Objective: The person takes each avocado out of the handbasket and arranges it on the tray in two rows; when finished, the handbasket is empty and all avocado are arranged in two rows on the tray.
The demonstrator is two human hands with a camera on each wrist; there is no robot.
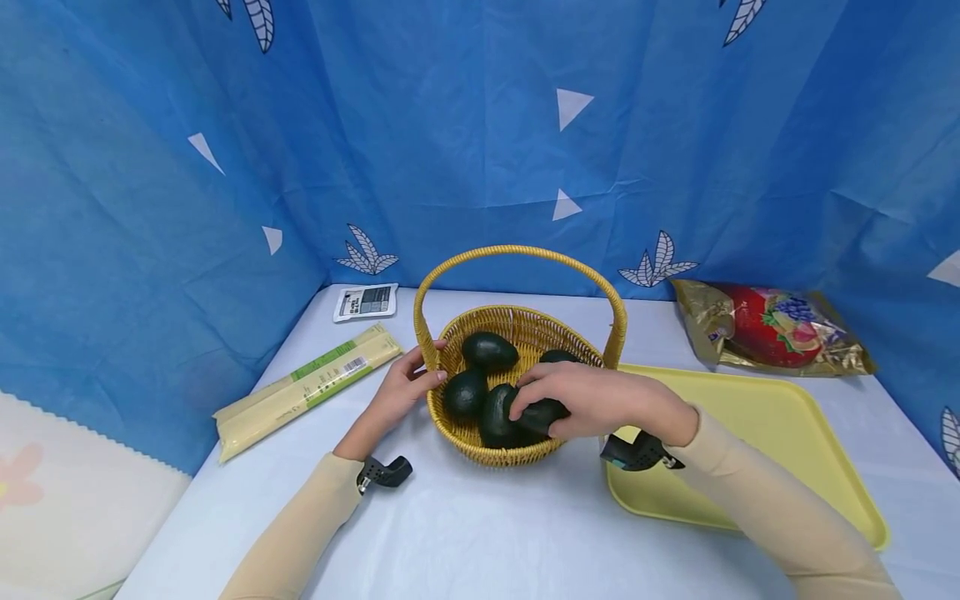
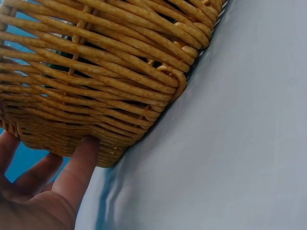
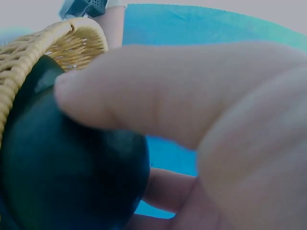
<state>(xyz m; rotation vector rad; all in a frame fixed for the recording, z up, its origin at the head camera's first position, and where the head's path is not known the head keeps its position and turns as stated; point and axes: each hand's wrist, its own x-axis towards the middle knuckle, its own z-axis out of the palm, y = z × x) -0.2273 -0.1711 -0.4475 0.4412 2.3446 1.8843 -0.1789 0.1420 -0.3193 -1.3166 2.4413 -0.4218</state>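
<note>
A yellow wicker basket (image 1: 510, 457) with a tall arched handle holds several dark green avocados (image 1: 465, 395). My right hand (image 1: 592, 398) grips one avocado (image 1: 542, 417) at the basket's near right side, over the others. In the right wrist view the thumb lies across the held avocado (image 3: 76, 163), and fingers show on its far side. My left hand (image 1: 405, 385) touches the basket's left side beside the handle's foot. The left wrist view shows its thumb (image 2: 79, 167) laid against the wicker wall (image 2: 96, 62); some fingertips are hidden.
A yellow tray (image 1: 750, 433) lies right of the basket, under my right forearm. Behind it rests a gold and red packet (image 1: 780, 327) with fruit pictures. On the left are a long pale yellow packet (image 1: 307, 387) and a small white sachet (image 1: 365, 302). Blue curtains (image 1: 480, 150) stand behind.
</note>
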